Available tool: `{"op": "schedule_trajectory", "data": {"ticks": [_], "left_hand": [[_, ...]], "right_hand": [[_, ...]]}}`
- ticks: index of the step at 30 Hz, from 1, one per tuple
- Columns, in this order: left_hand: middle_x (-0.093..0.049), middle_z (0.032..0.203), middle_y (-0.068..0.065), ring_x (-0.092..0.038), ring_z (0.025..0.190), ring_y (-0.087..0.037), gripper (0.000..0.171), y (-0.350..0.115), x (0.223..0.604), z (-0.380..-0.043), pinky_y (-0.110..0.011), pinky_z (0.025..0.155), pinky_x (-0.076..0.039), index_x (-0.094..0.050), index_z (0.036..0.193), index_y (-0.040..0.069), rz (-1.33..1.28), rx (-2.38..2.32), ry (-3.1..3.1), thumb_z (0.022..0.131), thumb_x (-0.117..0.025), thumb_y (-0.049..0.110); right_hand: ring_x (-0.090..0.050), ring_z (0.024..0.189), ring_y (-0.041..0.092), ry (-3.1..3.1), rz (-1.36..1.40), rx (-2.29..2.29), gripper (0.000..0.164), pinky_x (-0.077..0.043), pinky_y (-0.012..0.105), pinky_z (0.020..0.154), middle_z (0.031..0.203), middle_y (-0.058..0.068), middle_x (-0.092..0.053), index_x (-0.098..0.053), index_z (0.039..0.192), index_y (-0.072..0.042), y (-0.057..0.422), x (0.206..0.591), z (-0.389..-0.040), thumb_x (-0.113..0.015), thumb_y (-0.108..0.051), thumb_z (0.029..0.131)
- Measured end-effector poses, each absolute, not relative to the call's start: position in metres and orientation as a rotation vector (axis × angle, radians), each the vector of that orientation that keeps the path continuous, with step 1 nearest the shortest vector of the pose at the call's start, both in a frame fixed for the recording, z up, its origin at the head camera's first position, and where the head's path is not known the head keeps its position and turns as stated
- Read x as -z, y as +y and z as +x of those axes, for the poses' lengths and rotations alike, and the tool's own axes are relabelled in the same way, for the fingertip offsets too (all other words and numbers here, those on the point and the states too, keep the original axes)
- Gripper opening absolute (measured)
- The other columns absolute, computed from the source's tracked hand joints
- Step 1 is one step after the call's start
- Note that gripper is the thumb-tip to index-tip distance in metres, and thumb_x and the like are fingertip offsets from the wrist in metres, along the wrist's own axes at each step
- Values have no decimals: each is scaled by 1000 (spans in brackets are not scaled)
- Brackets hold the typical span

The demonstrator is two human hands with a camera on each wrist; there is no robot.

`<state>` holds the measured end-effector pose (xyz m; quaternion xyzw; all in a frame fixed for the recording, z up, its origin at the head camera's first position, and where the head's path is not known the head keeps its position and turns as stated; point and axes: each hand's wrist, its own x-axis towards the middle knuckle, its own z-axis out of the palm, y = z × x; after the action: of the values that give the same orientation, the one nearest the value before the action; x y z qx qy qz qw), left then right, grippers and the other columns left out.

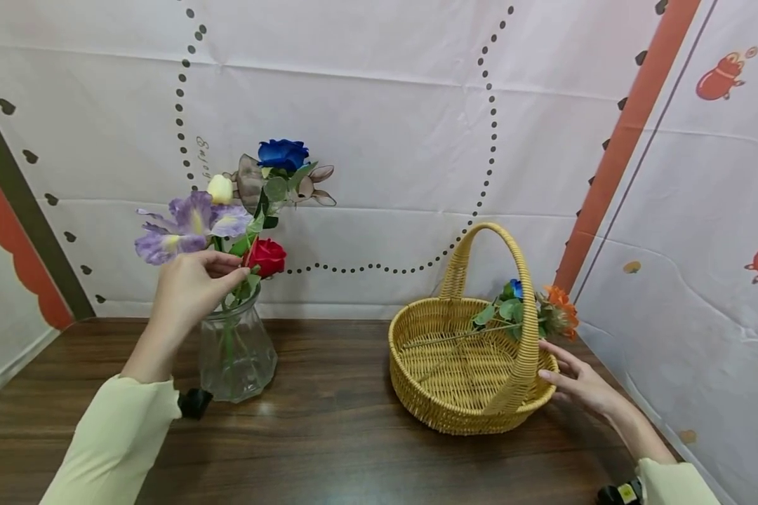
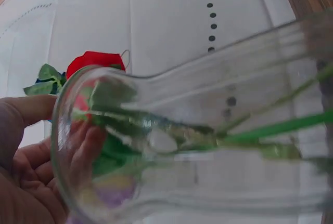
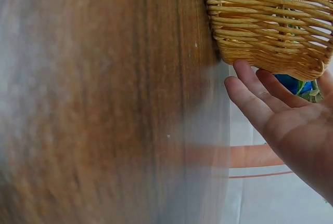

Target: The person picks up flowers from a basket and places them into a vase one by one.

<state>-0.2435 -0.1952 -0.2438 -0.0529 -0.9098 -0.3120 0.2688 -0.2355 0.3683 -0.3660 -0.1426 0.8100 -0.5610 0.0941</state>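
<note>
The left hand [image 1: 189, 284], nearly closed, seems to us to pinch the red rose [image 1: 268, 257] just below its bloom, above the glass vase [image 1: 236, 361]; the right hand [image 1: 586, 387], fingers loosely extended, touches the wicker basket [image 1: 439, 408] from its right. We think a sideways tug could tip the vase (it looks top-heavy), while a push could slide the basket and dislodge the orange flower [image 1: 562, 308] poking past its rim.

brown wood-grain table [image 1: 347, 449] | creased white backdrop [image 1: 373, 133] | dotted lines [image 1: 494, 124] | orange stripe [image 1: 625, 140] rightward
</note>
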Motion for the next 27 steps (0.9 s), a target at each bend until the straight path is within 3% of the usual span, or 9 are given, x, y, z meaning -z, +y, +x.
{"op": "schedule_trajectory", "data": {"ticks": [13,19,27], "left_hand": [[-68,78,-16,-61,70,-31,18,-182,240,-255,-42,62,-43,-68,86,0,-123,712,-2409,77,-65,15],[-67,74,-16,-60,67,-31,16,-184,245,-258,-42,61,-41,-67,82,-1,-127,676,-2351,73,-59,9],[-67,71,-14,-60,64,-29,12,-187,248,-257,-40,61,-41,-67,78,1,-115,711,-2308,72,-62,10]], "right_hand": [[-54,99,2,2389,-419,1677,53,-51,35,79,135,43,-12,-26,136,-42,368,366,-235,-48,-17,95],[-54,99,1,2374,-452,1682,52,-50,35,79,134,44,-11,-28,134,-44,368,367,-235,-47,-16,95],[-54,98,1,2392,-426,1677,52,-50,35,79,135,43,-13,-28,134,-43,368,367,-236,-48,-17,94]]}}
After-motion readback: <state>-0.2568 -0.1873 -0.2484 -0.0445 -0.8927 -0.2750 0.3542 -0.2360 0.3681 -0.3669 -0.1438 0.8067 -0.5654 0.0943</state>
